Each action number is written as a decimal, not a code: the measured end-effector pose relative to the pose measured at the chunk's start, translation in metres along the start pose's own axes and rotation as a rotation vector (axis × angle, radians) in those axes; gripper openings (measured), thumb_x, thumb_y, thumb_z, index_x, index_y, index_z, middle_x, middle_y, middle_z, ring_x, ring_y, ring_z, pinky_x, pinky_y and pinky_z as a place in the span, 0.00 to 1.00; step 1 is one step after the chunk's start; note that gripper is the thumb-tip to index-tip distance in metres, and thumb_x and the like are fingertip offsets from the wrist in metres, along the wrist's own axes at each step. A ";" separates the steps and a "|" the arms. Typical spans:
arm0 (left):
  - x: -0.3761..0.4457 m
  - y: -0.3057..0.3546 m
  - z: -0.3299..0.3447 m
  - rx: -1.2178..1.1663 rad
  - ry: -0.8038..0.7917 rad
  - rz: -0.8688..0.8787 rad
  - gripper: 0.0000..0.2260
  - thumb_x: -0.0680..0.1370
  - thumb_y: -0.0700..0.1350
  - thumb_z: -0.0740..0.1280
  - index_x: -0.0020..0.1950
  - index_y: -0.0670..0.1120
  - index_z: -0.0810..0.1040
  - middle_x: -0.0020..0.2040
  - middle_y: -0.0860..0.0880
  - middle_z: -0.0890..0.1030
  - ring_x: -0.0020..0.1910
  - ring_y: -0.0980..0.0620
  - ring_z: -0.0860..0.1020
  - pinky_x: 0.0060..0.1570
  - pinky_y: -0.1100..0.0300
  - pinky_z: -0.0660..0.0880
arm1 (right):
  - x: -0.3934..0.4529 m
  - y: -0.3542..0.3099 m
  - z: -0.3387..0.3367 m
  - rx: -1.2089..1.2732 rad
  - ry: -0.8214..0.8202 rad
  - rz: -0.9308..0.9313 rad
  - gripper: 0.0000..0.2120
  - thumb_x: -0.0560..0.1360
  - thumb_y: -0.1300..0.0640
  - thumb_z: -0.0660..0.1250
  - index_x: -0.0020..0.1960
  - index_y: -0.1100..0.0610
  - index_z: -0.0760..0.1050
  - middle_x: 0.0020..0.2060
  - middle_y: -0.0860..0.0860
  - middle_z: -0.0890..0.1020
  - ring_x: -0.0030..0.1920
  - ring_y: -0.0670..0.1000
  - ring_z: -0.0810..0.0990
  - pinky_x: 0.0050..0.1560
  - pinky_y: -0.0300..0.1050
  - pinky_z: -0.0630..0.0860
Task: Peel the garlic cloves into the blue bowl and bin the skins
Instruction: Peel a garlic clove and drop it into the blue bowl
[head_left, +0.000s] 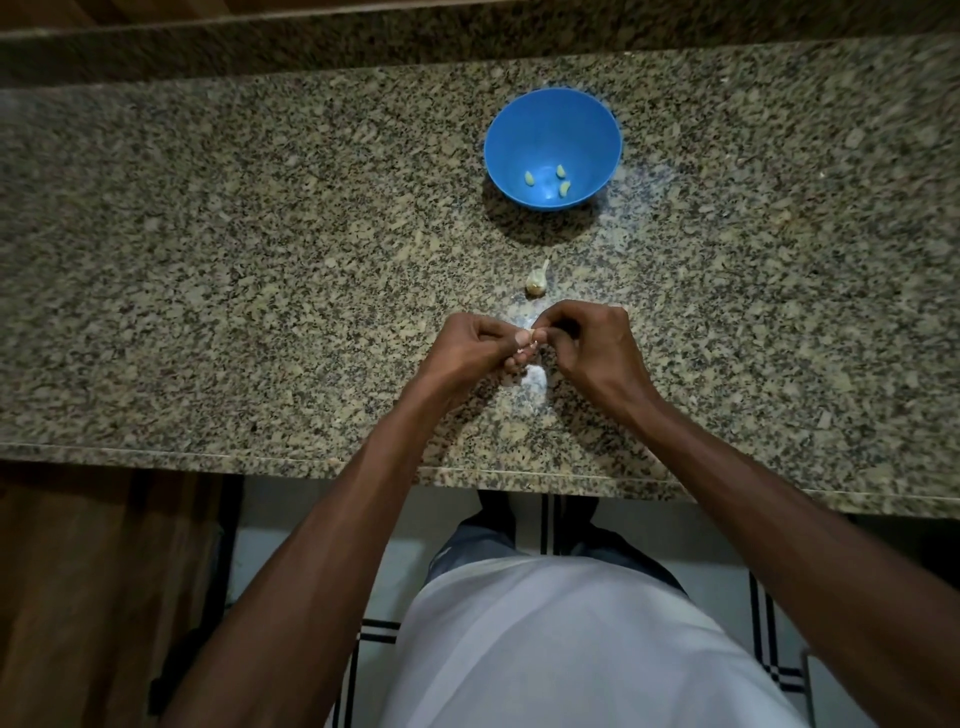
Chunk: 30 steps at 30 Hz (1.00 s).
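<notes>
Clove pinched between both hands over the counter

Left hand (470, 348) curled, pinching a small garlic clove (531, 332) at its fingertips. Right hand (587, 343) curled too, gripping the same clove from the other side. Beyond, unpeeled clove (536, 282) lying on granite counter (260, 260). Farther back, blue bowl (524, 119) holding three peeled cloves (529, 179)

left hand (470, 347): fingers curled, pinching | right hand (587, 343): fingers curled, pinching | fingertips meeting
</notes>
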<state>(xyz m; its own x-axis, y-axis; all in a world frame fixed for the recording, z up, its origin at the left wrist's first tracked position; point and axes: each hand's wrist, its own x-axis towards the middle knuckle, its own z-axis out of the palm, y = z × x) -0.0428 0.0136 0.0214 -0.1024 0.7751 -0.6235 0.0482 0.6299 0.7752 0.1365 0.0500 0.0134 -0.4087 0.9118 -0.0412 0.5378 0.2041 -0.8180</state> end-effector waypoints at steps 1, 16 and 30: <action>0.000 -0.001 0.003 0.153 0.088 0.102 0.06 0.78 0.40 0.74 0.53 0.41 0.85 0.45 0.47 0.87 0.43 0.53 0.85 0.45 0.58 0.82 | 0.003 -0.002 0.000 0.069 -0.023 0.127 0.02 0.79 0.61 0.73 0.48 0.58 0.84 0.39 0.50 0.86 0.36 0.47 0.84 0.36 0.40 0.82; -0.005 -0.010 0.025 0.078 0.395 0.200 0.07 0.77 0.40 0.76 0.54 0.40 0.86 0.43 0.46 0.87 0.36 0.56 0.85 0.36 0.64 0.82 | 0.011 -0.003 0.000 0.021 0.004 0.081 0.02 0.78 0.63 0.73 0.50 0.59 0.85 0.40 0.50 0.87 0.37 0.45 0.85 0.37 0.38 0.82; -0.008 0.007 0.015 -0.594 0.123 -0.215 0.06 0.77 0.30 0.70 0.54 0.34 0.83 0.51 0.40 0.85 0.41 0.51 0.86 0.44 0.62 0.83 | 0.008 0.010 0.003 0.172 0.050 0.043 0.04 0.77 0.64 0.74 0.52 0.59 0.85 0.46 0.50 0.87 0.47 0.47 0.85 0.49 0.39 0.82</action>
<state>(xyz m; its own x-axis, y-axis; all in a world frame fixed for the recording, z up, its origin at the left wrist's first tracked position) -0.0268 0.0124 0.0300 -0.1635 0.6011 -0.7823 -0.5408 0.6086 0.5806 0.1366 0.0580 0.0035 -0.3480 0.9360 -0.0534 0.4185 0.1042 -0.9022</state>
